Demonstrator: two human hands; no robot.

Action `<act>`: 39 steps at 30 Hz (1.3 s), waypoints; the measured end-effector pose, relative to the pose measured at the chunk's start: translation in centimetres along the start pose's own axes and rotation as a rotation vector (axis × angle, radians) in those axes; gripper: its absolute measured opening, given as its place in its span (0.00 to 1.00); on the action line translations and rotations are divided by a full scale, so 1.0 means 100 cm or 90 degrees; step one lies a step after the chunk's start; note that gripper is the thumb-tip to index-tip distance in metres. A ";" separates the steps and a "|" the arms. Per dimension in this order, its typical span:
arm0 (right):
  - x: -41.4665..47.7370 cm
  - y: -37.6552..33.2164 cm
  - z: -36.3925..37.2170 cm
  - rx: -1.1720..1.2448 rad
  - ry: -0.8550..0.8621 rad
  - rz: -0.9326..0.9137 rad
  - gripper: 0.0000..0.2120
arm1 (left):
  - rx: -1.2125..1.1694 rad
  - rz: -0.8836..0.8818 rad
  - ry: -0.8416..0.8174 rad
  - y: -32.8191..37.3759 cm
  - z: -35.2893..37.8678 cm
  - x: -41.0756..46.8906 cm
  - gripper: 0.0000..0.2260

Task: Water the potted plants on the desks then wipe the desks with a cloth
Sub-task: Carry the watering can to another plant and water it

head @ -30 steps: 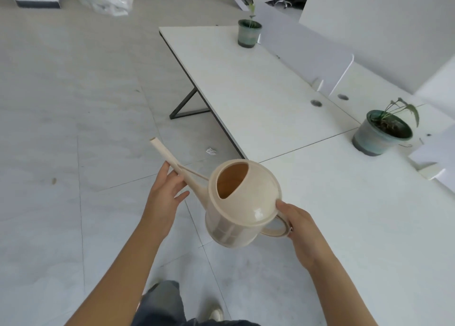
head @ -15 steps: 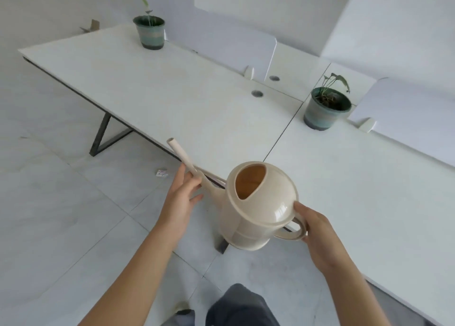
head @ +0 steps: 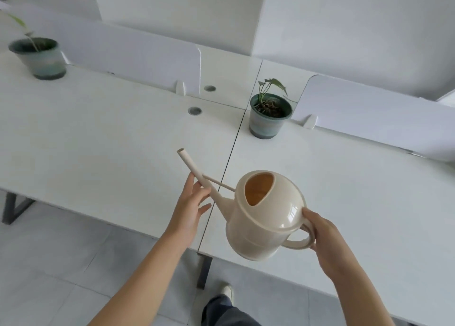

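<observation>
My right hand [head: 327,242] curls its fingers round the handle [head: 299,245] of the can [head: 266,217]. My left hand [head: 189,207] keeps its fingers straight, touching the spout [head: 194,168]. The can hangs over the desk's [head: 98,153] near edge. A pot [head: 266,126] stands by the far edge.

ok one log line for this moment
can: in air at desk edge, spout up | right hand: grips handle | left hand: touches spout | pot: beyond spout, apart

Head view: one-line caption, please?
Right hand grips the watering can by its handle, left hand steadies its spout, over desks, facing a potted plant.
</observation>
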State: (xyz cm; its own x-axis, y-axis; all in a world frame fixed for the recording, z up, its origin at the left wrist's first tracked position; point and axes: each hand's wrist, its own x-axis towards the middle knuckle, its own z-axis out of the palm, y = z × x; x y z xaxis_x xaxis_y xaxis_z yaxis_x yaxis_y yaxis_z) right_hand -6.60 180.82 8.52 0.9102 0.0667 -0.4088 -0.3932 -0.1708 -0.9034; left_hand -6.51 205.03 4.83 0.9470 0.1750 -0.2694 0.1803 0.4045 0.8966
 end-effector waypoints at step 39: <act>0.118 -0.112 -0.050 -0.095 0.410 -0.027 0.10 | 0.149 -0.286 -0.238 0.005 0.192 0.269 0.09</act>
State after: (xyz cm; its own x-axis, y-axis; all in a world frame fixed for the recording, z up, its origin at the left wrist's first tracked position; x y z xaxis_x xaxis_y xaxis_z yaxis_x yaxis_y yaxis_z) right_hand 9.18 178.57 14.46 0.8387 -0.5167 -0.1720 -0.3748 -0.3185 -0.8707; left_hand 24.13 192.74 4.79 0.7862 -0.3090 -0.5352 0.5960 0.1505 0.7887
